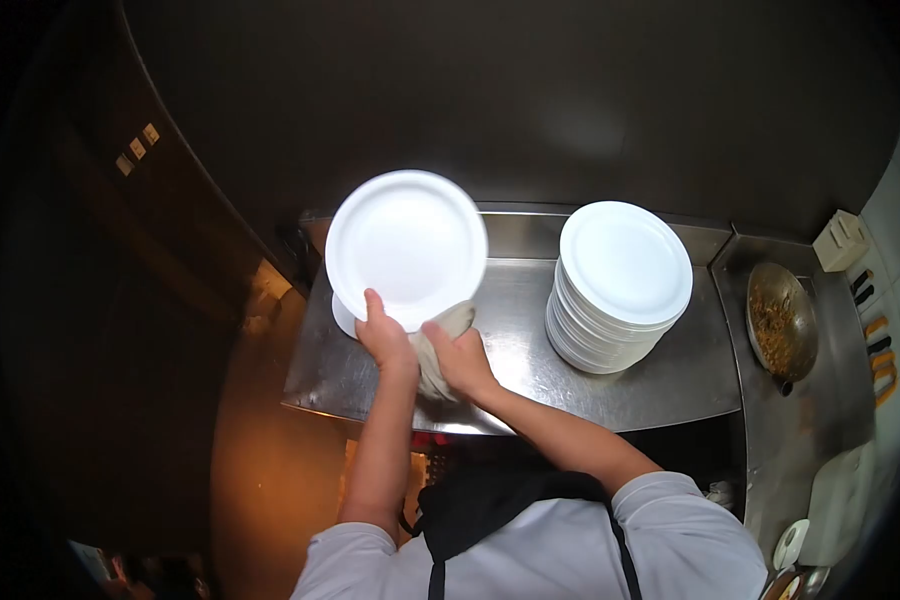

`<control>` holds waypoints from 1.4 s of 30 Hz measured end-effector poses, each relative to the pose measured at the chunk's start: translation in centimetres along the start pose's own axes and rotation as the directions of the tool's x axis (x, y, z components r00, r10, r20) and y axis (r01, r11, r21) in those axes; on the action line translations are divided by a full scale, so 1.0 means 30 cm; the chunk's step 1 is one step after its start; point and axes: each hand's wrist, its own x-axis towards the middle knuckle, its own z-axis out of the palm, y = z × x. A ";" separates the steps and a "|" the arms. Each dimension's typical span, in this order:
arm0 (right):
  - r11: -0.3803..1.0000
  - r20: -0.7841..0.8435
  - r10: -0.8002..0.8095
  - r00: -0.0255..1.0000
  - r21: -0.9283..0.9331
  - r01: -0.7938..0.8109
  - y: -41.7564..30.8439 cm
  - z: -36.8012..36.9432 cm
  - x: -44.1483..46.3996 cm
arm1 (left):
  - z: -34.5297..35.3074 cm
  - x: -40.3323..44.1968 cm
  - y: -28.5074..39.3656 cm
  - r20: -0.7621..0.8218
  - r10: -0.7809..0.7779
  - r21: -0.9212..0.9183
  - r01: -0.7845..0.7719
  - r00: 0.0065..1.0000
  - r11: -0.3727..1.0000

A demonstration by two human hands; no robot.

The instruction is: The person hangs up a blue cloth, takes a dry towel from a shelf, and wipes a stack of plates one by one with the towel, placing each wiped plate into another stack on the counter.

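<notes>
A round white plate (pixel 406 245) is held up over the left part of the steel counter. My left hand (pixel 384 335) grips its near edge, thumb on the upper face and the other fingers largely hidden. In my right hand (pixel 462 362) a pale grey cloth (pixel 436 372) is bunched, pressed against the plate's near right rim. Part of another white plate or dish (pixel 343 317) shows beneath the held one. To the right stands a tall stack of white plates (pixel 620 290).
The steel counter (pixel 515 330) has a raised back edge against a dark wall. On the right-hand counter sit a pan (pixel 782 322) with brown food residue and a white box (pixel 841 240). Dark and orange-handled utensils (pixel 881 360) lie beyond. A white board (pixel 838 505) is at lower right.
</notes>
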 end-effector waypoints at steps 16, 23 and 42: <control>0.971 0.041 0.103 0.994 0.214 -0.109 -0.070 -0.196 -0.095 | -0.391 0.174 -0.177 -0.441 -0.040 0.306 0.192 0.897 0.933; 0.981 -0.038 -0.071 0.997 0.180 0.076 -0.183 -0.271 -0.116 | -0.378 0.258 -0.259 -0.369 0.203 0.786 0.188 0.907 0.589; 0.139 0.366 0.044 0.930 -0.924 0.357 -0.384 -0.976 0.281 | 0.239 -0.393 -0.144 0.972 0.229 -0.205 -0.678 -0.055 0.706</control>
